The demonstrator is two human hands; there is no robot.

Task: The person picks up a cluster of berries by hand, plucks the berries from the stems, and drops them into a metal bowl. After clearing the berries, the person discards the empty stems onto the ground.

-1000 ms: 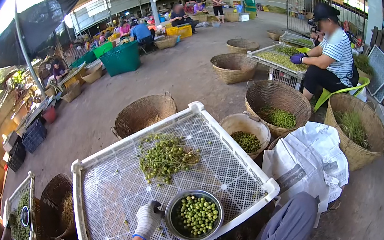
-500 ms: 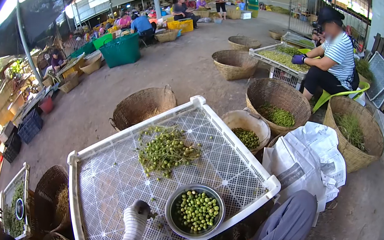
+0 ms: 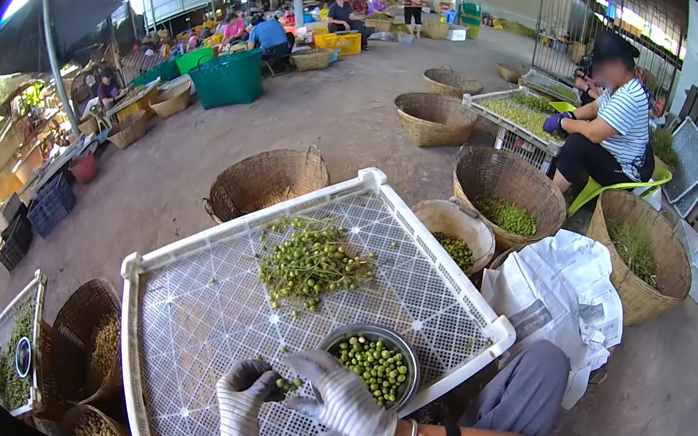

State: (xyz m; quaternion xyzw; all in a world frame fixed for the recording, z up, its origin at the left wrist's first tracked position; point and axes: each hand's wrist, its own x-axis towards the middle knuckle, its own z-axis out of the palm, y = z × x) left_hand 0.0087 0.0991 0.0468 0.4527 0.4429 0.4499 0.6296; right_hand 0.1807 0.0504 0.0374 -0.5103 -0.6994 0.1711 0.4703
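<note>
My left hand [image 3: 240, 409], in a striped glove with dark fingertips, pinches a small sprig of green berries [image 3: 286, 384] over the white mesh tray. My right hand [image 3: 349, 401], gloved the same way, reaches in from the right with thumb and forefinger apart on either side of the sprig; contact is not clear. Just behind it sits a steel bowl [image 3: 412, 381], partly hidden, holding loose round green berries [image 3: 374, 367]. A heap of stemmed berries [image 3: 313, 265] lies toward the far side of the tray [image 3: 199, 313].
Beyond the tray stand wicker baskets [image 3: 268, 183] and a white bucket [image 3: 455, 220] with berries. White sacks [image 3: 559, 294] lie against its right side. A co-worker in a striped shirt [image 3: 620, 123] sits at another tray. Another tray [image 3: 22, 350] lies at lower left.
My right hand has come up from the tray's near edge to the sprig, in front of the bowl. My left hand has stayed near the same spot. The camera view has shifted slightly.
</note>
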